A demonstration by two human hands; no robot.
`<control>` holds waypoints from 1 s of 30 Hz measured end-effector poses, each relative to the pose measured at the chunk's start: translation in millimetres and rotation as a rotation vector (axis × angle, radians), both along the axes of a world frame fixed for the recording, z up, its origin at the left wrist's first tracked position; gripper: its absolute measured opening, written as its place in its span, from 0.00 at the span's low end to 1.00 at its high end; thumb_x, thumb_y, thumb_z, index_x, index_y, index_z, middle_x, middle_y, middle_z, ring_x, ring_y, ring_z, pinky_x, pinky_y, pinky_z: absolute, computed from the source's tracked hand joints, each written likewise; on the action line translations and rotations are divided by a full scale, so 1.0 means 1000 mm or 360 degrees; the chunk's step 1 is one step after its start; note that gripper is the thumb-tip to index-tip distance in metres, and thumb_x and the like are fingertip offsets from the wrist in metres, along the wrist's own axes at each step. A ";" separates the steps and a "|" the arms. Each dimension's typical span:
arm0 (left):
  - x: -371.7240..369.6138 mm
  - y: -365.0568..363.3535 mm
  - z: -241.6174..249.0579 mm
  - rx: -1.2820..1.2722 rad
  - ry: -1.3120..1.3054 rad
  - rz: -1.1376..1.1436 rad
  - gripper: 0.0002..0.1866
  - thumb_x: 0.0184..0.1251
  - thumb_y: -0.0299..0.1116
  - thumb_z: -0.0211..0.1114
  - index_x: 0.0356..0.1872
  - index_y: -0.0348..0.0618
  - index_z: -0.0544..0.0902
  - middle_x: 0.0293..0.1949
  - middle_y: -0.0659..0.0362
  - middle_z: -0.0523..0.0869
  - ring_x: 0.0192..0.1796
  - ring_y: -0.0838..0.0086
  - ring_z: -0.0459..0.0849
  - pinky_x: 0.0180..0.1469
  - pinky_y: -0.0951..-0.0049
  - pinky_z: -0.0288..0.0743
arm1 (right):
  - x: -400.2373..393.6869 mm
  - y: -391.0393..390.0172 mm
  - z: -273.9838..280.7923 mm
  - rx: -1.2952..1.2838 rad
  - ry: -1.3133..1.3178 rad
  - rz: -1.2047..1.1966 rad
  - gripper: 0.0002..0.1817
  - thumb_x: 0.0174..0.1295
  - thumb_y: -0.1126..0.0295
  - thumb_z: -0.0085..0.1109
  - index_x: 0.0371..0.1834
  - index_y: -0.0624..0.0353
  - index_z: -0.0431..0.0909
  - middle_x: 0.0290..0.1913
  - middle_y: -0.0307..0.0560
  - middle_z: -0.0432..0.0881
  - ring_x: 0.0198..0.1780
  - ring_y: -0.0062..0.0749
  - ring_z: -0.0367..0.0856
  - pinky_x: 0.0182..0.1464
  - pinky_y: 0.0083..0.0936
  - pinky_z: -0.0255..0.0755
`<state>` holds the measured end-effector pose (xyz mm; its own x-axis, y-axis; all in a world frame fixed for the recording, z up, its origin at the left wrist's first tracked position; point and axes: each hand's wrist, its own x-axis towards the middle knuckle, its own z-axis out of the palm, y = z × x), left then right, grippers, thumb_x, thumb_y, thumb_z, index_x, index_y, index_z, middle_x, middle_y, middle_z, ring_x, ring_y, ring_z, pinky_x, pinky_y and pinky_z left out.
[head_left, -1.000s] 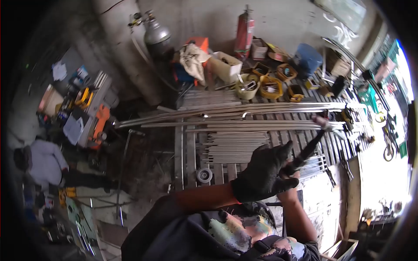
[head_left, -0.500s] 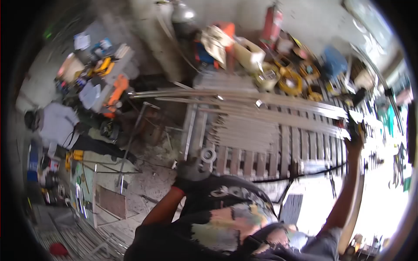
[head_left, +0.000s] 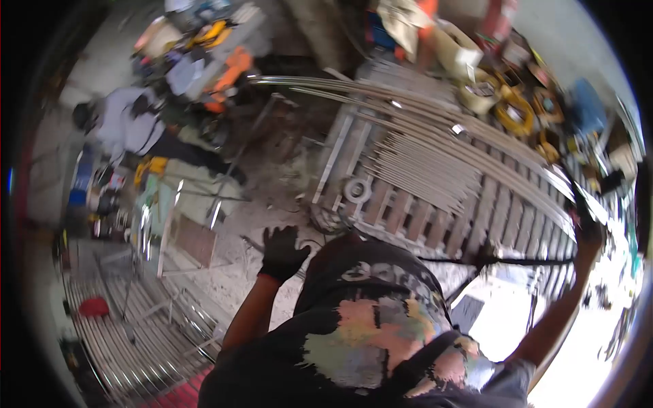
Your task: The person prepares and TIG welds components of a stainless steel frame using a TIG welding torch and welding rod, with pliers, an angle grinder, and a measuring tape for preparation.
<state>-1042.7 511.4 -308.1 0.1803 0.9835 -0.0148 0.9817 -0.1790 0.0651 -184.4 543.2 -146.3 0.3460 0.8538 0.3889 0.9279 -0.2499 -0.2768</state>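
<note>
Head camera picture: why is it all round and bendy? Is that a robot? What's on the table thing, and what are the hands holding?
No robot here, just a person with two hands. The camera sits on their head and looks down, so you see their shirt and arms. Its very wide view makes things look bent.

The table is a slatted bench. On it lie many thin rods, some longer metal bars and a round thing.

The left hand wears a dark glove and is empty, fingers spread. The right hand is by the bench's far right end, too blurry to tell what it holds.
</note>
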 end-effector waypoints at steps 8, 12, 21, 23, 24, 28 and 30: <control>0.011 0.059 0.044 0.0120 0.0021 0.0106 0.34 0.66 0.53 0.68 0.67 0.43 0.82 0.51 0.51 0.89 0.57 0.51 0.85 0.73 0.38 0.63 | 0.102 0.001 0.078 0.0271 0.0284 -0.0307 0.15 0.69 0.66 0.74 0.55 0.59 0.89 0.40 0.42 0.86 0.42 0.30 0.82 0.48 0.33 0.75; 0.015 0.051 0.018 -0.0039 0.0019 0.0057 0.30 0.66 0.52 0.67 0.64 0.44 0.84 0.49 0.50 0.89 0.57 0.53 0.85 0.72 0.41 0.64 | 0.148 -0.019 0.149 0.0517 0.0447 -0.0491 0.13 0.72 0.63 0.72 0.53 0.58 0.90 0.37 0.38 0.83 0.38 0.25 0.78 0.44 0.30 0.72; -0.007 -0.039 -0.111 -0.1250 0.0237 0.0342 0.24 0.72 0.52 0.57 0.55 0.50 0.90 0.50 0.49 0.94 0.53 0.56 0.93 0.67 0.40 0.75 | 0.213 0.004 0.059 0.0262 0.0726 -0.0049 0.13 0.71 0.69 0.73 0.57 0.56 0.90 0.41 0.33 0.85 0.37 0.18 0.77 0.38 0.24 0.69; -0.026 -0.063 -0.135 -0.1339 0.0198 0.0481 0.21 0.71 0.48 0.57 0.47 0.50 0.95 0.49 0.51 0.96 0.55 0.55 0.94 0.62 0.47 0.81 | 0.208 0.013 0.011 -0.0120 0.0710 -0.0203 0.11 0.73 0.71 0.70 0.54 0.63 0.88 0.42 0.39 0.88 0.39 0.21 0.81 0.41 0.28 0.75; -0.044 -0.080 -0.159 -0.1340 0.0131 0.0445 0.23 0.74 0.48 0.55 0.50 0.48 0.94 0.53 0.50 0.95 0.59 0.53 0.92 0.63 0.54 0.83 | 0.174 0.015 -0.013 0.0052 0.0551 0.0075 0.10 0.72 0.72 0.70 0.50 0.66 0.88 0.40 0.42 0.89 0.40 0.24 0.83 0.42 0.32 0.77; -0.085 -0.121 -0.174 -0.1546 -0.0103 0.0617 0.31 0.80 0.60 0.53 0.51 0.44 0.93 0.58 0.46 0.92 0.63 0.48 0.88 0.69 0.50 0.79 | 0.032 0.035 -0.019 -0.0675 0.0307 0.0162 0.15 0.57 0.73 0.78 0.44 0.66 0.86 0.30 0.44 0.86 0.31 0.30 0.80 0.37 0.34 0.74; -0.093 -0.135 -0.164 -0.1638 -0.0161 0.0791 0.30 0.80 0.58 0.55 0.53 0.41 0.92 0.60 0.46 0.91 0.66 0.48 0.86 0.70 0.50 0.77 | 0.022 0.045 -0.034 -0.1051 0.0431 0.0265 0.14 0.53 0.74 0.80 0.37 0.65 0.83 0.27 0.42 0.84 0.28 0.29 0.77 0.31 0.36 0.69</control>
